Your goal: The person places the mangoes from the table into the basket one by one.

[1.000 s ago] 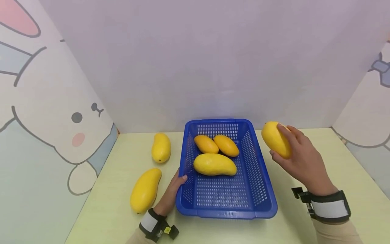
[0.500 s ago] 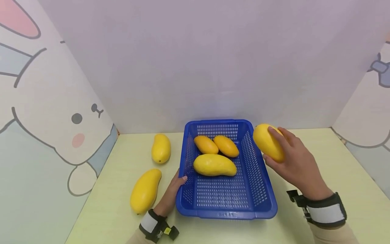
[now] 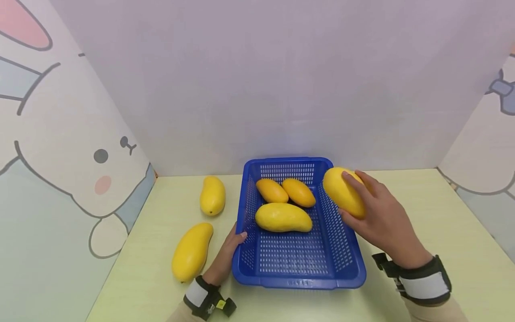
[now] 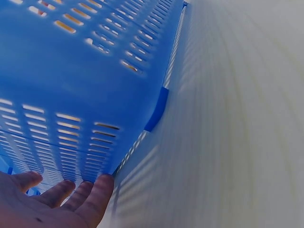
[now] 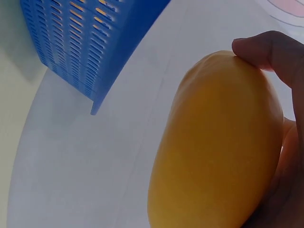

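The right hand [image 3: 382,219] grips a yellow mango [image 3: 344,192], fingers curled round it, over the right rim of the blue basket [image 3: 346,250]. The left hand [image 3: 225,257] rests straight fingers against the basket's left wall. This looks like mid-placement; the next move calls for lowering beside the three mangoes inside.
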The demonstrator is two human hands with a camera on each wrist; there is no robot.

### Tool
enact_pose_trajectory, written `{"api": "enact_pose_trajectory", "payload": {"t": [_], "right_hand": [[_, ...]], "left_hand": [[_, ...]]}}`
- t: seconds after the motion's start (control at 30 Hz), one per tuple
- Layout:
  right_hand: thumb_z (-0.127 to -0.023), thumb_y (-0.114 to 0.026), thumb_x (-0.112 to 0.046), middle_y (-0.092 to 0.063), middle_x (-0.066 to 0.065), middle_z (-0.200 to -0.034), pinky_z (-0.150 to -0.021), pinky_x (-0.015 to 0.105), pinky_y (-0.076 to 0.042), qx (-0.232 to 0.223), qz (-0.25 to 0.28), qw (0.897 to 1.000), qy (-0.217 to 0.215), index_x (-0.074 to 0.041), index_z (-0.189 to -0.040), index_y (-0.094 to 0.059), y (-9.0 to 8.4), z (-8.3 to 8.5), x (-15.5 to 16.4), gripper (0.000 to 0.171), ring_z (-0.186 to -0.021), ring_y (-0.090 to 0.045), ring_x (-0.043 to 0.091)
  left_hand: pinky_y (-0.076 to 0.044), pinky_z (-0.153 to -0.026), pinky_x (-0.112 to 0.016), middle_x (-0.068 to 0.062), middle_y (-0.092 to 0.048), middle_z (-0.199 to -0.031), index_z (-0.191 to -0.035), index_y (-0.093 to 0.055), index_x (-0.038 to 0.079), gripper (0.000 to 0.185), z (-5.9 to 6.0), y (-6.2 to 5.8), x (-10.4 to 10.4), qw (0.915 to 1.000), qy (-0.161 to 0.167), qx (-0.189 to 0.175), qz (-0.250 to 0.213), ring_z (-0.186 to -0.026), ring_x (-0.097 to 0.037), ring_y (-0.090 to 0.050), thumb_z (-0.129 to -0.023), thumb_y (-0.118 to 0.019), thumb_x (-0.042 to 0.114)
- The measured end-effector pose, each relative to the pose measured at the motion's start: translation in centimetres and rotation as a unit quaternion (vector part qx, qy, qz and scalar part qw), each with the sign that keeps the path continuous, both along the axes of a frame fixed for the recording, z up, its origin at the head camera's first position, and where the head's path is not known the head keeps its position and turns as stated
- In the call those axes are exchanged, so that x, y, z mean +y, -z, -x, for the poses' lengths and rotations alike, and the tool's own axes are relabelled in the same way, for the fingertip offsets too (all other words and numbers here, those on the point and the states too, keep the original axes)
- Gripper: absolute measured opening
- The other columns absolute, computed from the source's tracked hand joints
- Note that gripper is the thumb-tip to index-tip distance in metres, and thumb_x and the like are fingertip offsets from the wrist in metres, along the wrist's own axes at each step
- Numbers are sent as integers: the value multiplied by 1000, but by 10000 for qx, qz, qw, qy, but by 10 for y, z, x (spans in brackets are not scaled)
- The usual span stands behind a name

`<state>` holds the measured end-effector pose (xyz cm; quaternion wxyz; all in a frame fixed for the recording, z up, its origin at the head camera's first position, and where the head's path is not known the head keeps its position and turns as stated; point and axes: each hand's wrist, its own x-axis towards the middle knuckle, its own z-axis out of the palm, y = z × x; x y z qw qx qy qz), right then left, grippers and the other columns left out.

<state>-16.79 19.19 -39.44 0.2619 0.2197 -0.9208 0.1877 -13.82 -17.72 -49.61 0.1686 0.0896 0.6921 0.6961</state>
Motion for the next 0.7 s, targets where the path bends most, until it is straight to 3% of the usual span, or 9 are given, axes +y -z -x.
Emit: {"api": "enact_pose_trajectory", "payload": {"t": [0.7], "right_hand": [[-74, -85, -27, -46, 23, -148, -75, 55, -58, 185, -161, 9985, -491, -18, -153, -46, -1, -4, -9, 88, -110, -58, 42]], "left_hand": [[-22, -115, -64, -14, -13, -168, -164, -3, 23, 69, 0, -3, 2, 10000, -60, -46, 65, -147, -40, -26, -105, -32, 41]]}}
